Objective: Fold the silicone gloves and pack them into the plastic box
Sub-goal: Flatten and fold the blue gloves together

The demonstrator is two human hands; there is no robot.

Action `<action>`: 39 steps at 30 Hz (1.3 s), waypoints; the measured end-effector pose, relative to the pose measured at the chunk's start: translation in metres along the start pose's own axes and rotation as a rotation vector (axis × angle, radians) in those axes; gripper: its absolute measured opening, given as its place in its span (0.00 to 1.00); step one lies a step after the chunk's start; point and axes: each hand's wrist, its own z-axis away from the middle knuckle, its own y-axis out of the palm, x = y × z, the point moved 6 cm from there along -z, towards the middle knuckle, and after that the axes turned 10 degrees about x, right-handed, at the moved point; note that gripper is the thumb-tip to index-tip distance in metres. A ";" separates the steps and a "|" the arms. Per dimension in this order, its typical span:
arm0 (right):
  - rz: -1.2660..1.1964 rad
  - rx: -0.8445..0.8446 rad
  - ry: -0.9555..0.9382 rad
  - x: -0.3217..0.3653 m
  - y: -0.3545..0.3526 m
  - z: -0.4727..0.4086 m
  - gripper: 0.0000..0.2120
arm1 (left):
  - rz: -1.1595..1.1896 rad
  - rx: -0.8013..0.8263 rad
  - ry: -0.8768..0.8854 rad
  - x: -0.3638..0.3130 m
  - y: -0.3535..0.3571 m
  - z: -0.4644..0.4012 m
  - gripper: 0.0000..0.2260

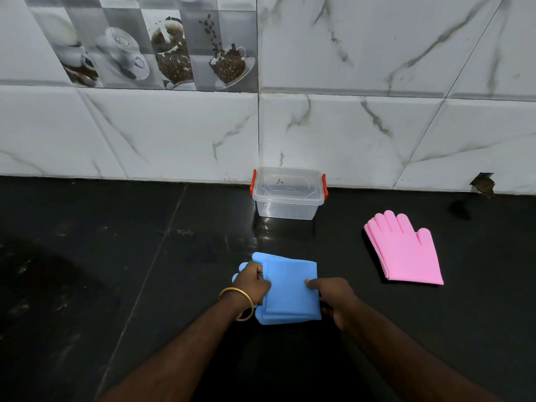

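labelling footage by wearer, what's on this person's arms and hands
Both forearms are bare, with no sleeves in view and no gloves worn. The left hand has a thin, plain gold bangle around its wrist. The right hand shows no ring, watch or band that I can make out.

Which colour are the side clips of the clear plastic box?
The side clips of the clear plastic box are red-orange, seen in the head view.
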 end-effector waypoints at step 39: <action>-0.237 0.439 0.100 0.001 0.073 0.051 0.15 | 0.855 0.182 -0.207 0.001 -0.048 0.082 0.15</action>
